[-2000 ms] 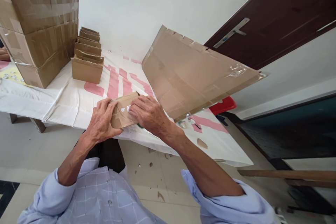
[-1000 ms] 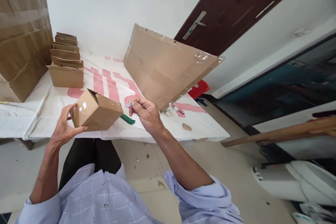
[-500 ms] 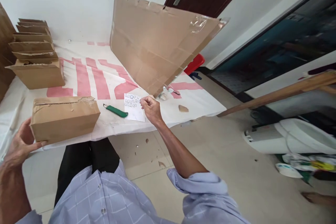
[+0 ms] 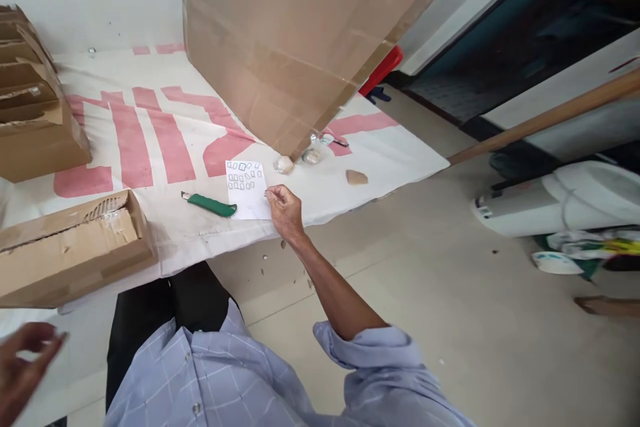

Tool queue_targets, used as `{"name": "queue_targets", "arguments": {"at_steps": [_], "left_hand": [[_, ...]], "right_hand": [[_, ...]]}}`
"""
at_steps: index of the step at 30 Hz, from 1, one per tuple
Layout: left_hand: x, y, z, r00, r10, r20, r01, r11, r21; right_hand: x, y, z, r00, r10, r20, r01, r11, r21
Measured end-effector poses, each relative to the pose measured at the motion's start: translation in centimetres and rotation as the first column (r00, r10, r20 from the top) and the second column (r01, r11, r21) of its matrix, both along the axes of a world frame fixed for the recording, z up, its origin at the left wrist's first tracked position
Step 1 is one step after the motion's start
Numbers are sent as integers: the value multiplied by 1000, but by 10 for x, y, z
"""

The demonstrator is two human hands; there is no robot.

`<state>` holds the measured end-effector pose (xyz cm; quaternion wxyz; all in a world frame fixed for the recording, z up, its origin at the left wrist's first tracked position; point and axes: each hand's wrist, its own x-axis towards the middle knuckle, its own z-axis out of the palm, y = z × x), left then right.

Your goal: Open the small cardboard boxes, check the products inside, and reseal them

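At the lower left, away from the table, my left hand is empty and partly cut off by the frame, its fingers slightly apart. A closed cardboard box lies just above it on the near table edge, apart from the hand. My right hand is at the right edge of a white paper sheet with rows of small drawn outlines. Its thumb and fingers are pinched together; whatever is between them is too small to make out. A green utility knife lies left of the sheet.
Several open cardboard boxes stand in a row at far left. A large cardboard sheet stands upright behind the paper. Tape rolls and a brown scrap lie nearby. A white bucket lies on the floor at right.
My left hand has let go of the cardboard box and moved down, away from it. The box is shifted left and turned in view. My right hand stays pinched, now lower along the sheet's edge.
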<state>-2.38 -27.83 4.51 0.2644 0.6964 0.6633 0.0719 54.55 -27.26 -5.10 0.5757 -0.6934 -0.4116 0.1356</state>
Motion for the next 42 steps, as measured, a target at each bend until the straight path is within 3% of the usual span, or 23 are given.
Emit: {"name": "queue_targets", "arguments": {"at_steps": [2,3,5,7,9,12,16,19,23,25,29,34,42], "left_hand": [[49,-21,6,972,-174,156,185,981,-56],[82,-25,8,926,-300,231,313,950,-19],[157,-17,9,792,-543,280,514,840,174],[233,11,3,677,-711,190,625,692,362],[295,46,-7,645,-761,70,665,604,439],[341,87,-23,661,-746,-80,708,585,396],[330,94,-25,682,-698,-217,725,609,321],[321,85,-19,717,-621,-318,697,625,351],[341,81,-27,547,-769,-332,830,444,339],[351,80,-38,486,-811,-325,866,395,308],[356,75,-52,506,-801,-320,851,403,337],[351,70,-56,537,-793,-289,823,416,387],[353,67,-61,552,-796,-249,807,434,400]], "right_hand": [[-7,-6,-5,1000,23,20,-23,1000,7],[-11,-7,-8,999,39,31,-39,999,5],[-17,-9,-11,996,66,57,-66,998,4],[-21,-9,-12,994,80,78,-81,997,10],[-22,-9,-12,992,93,83,-95,995,17],[-19,-10,-12,989,121,79,-124,992,26],[-16,-11,-14,987,141,78,-144,989,36],[-16,-11,-14,983,166,82,-170,985,41],[-16,-14,-10,975,210,74,-214,976,46],[-13,-16,-7,970,232,68,-236,971,47],[4,-11,-1,970,224,91,-232,969,86],[33,18,1,963,185,194,-212,969,128],[55,48,-14,904,239,354,-276,959,58]]}}
